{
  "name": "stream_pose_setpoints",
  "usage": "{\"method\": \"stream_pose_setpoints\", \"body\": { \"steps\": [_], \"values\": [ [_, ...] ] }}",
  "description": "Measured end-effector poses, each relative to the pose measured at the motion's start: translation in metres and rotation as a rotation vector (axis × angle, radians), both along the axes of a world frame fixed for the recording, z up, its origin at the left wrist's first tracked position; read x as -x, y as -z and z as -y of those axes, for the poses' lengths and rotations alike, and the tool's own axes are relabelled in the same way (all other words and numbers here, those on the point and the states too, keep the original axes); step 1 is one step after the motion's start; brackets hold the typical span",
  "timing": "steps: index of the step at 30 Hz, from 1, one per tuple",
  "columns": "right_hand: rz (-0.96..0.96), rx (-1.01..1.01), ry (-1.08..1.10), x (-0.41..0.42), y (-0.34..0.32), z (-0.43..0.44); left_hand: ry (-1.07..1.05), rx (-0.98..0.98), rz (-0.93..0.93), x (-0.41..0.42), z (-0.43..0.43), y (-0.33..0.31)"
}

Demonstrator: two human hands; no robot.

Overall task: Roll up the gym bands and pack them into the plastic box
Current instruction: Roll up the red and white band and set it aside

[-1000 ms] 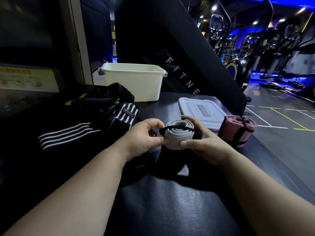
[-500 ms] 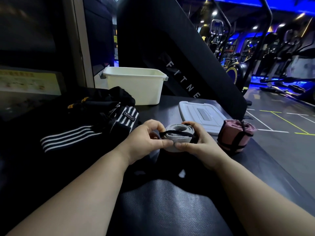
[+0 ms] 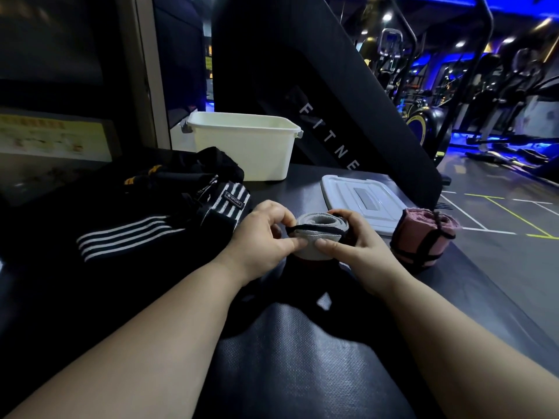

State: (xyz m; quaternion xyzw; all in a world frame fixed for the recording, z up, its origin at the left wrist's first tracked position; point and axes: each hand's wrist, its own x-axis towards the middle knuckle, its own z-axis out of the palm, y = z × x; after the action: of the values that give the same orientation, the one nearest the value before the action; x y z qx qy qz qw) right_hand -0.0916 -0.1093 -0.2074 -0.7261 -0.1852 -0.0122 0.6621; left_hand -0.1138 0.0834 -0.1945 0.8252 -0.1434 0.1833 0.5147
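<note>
Both bare forearms reach forward from the bottom corners and converge at the middle. The left hand (image 3: pixel 260 237) and right hand (image 3: pixel 357 243) meet around a roll (image 3: pixel 314 238), one on each side. Each thumb presses on the roll's near face, the two tips close together. The left fingers (image 3: pixel 279 216) curl over its top left edge; the right fingers (image 3: pixel 344 214) curl over its top right.
</note>
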Motion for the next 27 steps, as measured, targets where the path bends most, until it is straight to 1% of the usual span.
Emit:
{"method": "stream_pose_setpoints", "body": {
  "steps": [6,12,14,16,18,21,24,27],
  "values": [
    [0.021,0.01,0.073,0.001,-0.0007,-0.0054,-0.019,-0.005,0.097,-0.0013,0.0018,0.004],
    [0.085,0.048,0.149,0.0023,-0.0003,-0.0063,0.024,-0.018,0.109,0.0032,0.0014,0.0011],
    [0.091,0.057,0.158,0.0015,-0.0003,-0.0061,-0.004,-0.027,0.128,0.0023,0.0036,0.0014],
    [0.077,0.061,0.148,0.0,-0.0011,-0.0039,-0.063,-0.048,0.163,0.0003,0.0049,0.0025],
    [0.031,0.048,0.084,-0.0002,-0.0025,0.0005,-0.11,-0.065,0.19,-0.0014,0.0055,0.004],
    [0.006,0.026,0.033,0.0011,-0.0031,0.0028,-0.154,-0.058,0.198,-0.0038,0.0056,0.0054],
    [0.055,0.038,0.108,0.0016,-0.0006,-0.0022,-0.154,-0.047,0.202,-0.0053,0.0056,0.0063],
    [0.091,0.056,0.174,0.0016,0.0015,-0.0064,-0.093,-0.042,0.208,-0.0052,0.004,0.0074]
  ]
}}
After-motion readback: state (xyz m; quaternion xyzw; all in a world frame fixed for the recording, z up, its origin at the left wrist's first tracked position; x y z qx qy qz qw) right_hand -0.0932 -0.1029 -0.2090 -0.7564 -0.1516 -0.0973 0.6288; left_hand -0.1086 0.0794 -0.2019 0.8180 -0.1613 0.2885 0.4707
